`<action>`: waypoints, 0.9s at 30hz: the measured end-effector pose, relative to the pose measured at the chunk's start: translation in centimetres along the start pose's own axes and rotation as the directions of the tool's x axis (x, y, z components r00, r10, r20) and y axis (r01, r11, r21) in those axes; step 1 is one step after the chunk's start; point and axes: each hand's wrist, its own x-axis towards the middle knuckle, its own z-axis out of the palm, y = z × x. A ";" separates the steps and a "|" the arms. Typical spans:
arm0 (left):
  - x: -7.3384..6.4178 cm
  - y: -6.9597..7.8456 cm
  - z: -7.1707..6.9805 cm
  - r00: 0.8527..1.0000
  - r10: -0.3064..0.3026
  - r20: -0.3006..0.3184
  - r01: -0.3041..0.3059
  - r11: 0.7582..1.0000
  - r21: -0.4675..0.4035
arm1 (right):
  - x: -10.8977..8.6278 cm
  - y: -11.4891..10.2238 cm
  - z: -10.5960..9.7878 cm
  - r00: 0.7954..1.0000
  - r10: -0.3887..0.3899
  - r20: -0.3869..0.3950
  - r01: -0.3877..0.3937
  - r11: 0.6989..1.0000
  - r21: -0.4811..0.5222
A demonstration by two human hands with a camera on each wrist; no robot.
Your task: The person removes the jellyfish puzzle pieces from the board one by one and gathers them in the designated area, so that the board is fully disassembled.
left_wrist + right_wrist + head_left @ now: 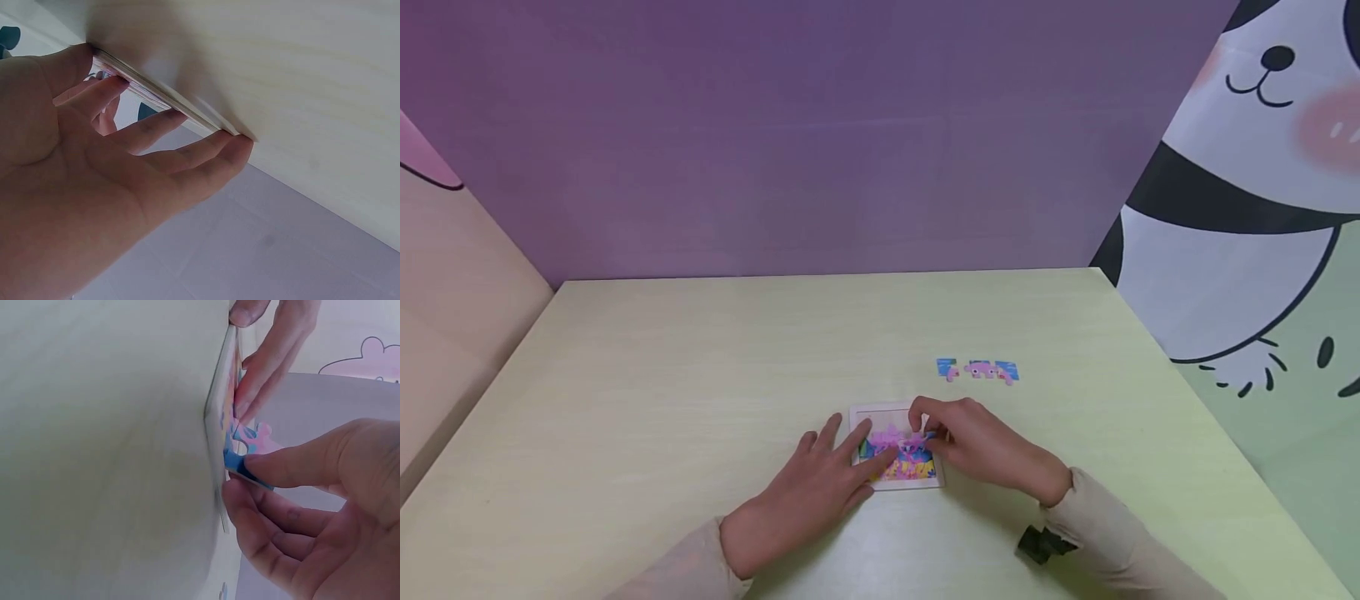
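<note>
A small jigsaw puzzle in a white frame lies on the table, its lower part filled with a pink, blue and yellow picture. My left hand rests on it from the left with fingers spread; in the left wrist view, fingertips touch the board's edge and face. At the puzzle's right side, my right hand pinches a blue and pink puzzle piece between thumb and fingers. This piece stands tilted against the board in the right wrist view. Fingers partly hide the picture in the head view.
Beyond the puzzle, to the right, loose puzzle pieces lie in a short row on the pale wooden table. A black device sits at the right wrist. A purple wall rises behind the table's far edge.
</note>
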 end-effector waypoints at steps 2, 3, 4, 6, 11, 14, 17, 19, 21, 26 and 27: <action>0.0 0.0 -0.1 1.000 -0.005 0.008 0.005 1.000 -0.006 | 0.0 0.1 -0.2 1.000 -0.009 -0.002 0.009 1.000 0.009; 0.0 0.0 -0.1 1.000 -0.007 0.014 0.007 1.000 -0.010 | 0.0 0.1 -0.2 1.000 -0.014 -0.002 0.014 1.000 0.014; 0.0 0.1 -0.1 1.000 -0.011 0.020 0.011 1.000 -0.019 | -0.1 0.1 -0.3 1.000 -0.018 -0.002 0.018 1.000 0.016; 0.1 0.1 -0.2 0.999 -0.018 0.033 0.019 0.999 -0.037 | -0.1 0.2 -0.4 1.000 -0.027 -0.003 0.027 0.999 0.023; 0.1 0.1 -0.4 0.998 -0.028 0.060 0.033 0.997 -0.074 | -0.1 0.1 -0.7 0.999 -0.041 -0.010 0.041 0.999 0.027; 0.1 0.0 -0.5 0.997 -0.036 0.067 0.042 0.995 -0.088 | -0.1 -0.1 -1.1 0.999 -0.033 -0.027 0.034 0.999 0.030; 0.1 -0.1 -0.5 0.995 -0.048 0.085 0.058 0.992 -0.115 | -0.1 -0.3 -1.5 0.999 -0.006 -0.047 0.008 0.999 0.033; 0.1 -0.1 -0.5 0.994 -0.054 0.098 0.067 0.989 -0.130 | -0.2 -0.3 -1.8 0.998 0.016 -0.064 -0.014 0.999 0.030; 0.1 -0.1 -0.5 0.992 -0.057 0.110 0.073 0.987 -0.143 | -0.4 -0.3 -1.9 0.996 0.039 -0.085 -0.037 0.999 0.026; 0.3 0.0 -0.5 0.989 -0.069 0.129 0.087 0.985 -0.146 | -1.1 0.3 -2.0 0.985 0.081 -0.150 -0.072 0.996 0.059; 0.3 0.1 -0.5 0.989 -0.071 0.132 0.091 0.985 -0.148 | -1.4 0.5 -1.9 0.983 0.085 -0.162 -0.074 0.995 0.074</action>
